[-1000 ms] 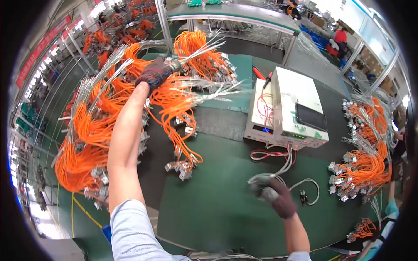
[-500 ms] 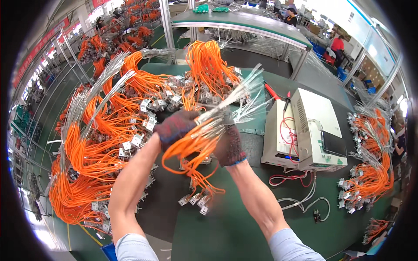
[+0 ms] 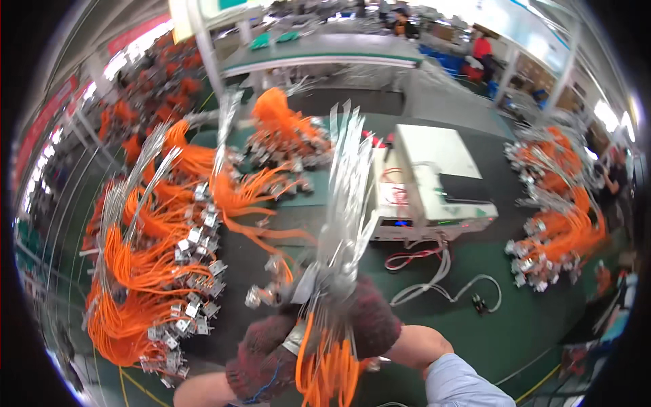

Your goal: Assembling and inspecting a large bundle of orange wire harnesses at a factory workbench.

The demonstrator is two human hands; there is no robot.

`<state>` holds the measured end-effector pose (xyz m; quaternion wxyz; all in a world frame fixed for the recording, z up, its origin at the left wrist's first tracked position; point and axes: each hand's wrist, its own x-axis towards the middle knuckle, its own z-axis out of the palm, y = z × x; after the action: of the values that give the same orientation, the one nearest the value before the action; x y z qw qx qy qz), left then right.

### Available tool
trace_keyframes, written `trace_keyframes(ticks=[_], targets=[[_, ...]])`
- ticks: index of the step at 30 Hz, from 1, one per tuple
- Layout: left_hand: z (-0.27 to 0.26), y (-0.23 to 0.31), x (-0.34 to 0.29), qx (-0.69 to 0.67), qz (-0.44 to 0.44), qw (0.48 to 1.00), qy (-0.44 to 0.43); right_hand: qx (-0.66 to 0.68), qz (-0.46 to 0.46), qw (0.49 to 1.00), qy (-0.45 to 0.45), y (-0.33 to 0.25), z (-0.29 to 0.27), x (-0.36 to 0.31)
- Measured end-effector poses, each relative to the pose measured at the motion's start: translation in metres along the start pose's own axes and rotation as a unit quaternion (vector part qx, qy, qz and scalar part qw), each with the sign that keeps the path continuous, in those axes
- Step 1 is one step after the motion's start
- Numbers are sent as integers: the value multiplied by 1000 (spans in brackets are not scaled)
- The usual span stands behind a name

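Observation:
My gloved left hand (image 3: 268,356) and my gloved right hand (image 3: 373,319) close round a bundle of orange cables (image 3: 332,373), low in the middle of the view. The gloves are dark red and black knit. Above my hands the bundle's silvery ends (image 3: 347,183) stand nearly upright and fan out at the top. Its orange lengths hang below, toward the lower edge. Blur and the bundle itself hide most of my fingers. Beyond my left hand lie loose orange cables (image 3: 247,227) with small metal connectors (image 3: 261,295).
At left lies a long heap of orange cables (image 3: 112,319) with metal connectors. A cream-coloured test device (image 3: 434,149) stands behind my right hand, its wires (image 3: 437,285) on the green table (image 3: 447,346). More cables (image 3: 563,230) lie at far right. A bench (image 3: 325,51) stands behind.
Both hands have come nearer with the bundle. Its silvery ends have swung from leaning right to nearly upright, and its orange part hangs lower. The whole view has shifted too.

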<state>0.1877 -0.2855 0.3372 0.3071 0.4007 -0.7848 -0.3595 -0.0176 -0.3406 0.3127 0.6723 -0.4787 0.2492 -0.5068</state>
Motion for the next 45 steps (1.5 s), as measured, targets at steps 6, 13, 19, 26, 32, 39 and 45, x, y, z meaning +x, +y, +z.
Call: trace_keyframes(ticks=[6, 13, 19, 26, 32, 39, 45], targets=[[96, -2, -68, -288, -323, 901, -5, -106, -16, 994, -8, 6, -38, -90], [183, 117, -91, -29, -65, 996, 48, -254, -79, 962, 55, -1, -57, -165], [226, 155, -96, 58, -30, 993, 93, 93, 46, 994, 26, -38, -64, -191], [285, 132, -104, -18, -88, 992, 84, 410, 147, 900, 19, -14, -82, -192], [277, 122, -68, 161, 24, 963, 214, 303, 169, 938, -21, -5, -82, -207], [252, 133, -85, 169, 7, 971, 171, -75, 106, 990, -49, -22, -87, -220], [170, 159, -20, 359, 46, 888, 283, 173, 116, 978, -6, -16, -60, -244]])
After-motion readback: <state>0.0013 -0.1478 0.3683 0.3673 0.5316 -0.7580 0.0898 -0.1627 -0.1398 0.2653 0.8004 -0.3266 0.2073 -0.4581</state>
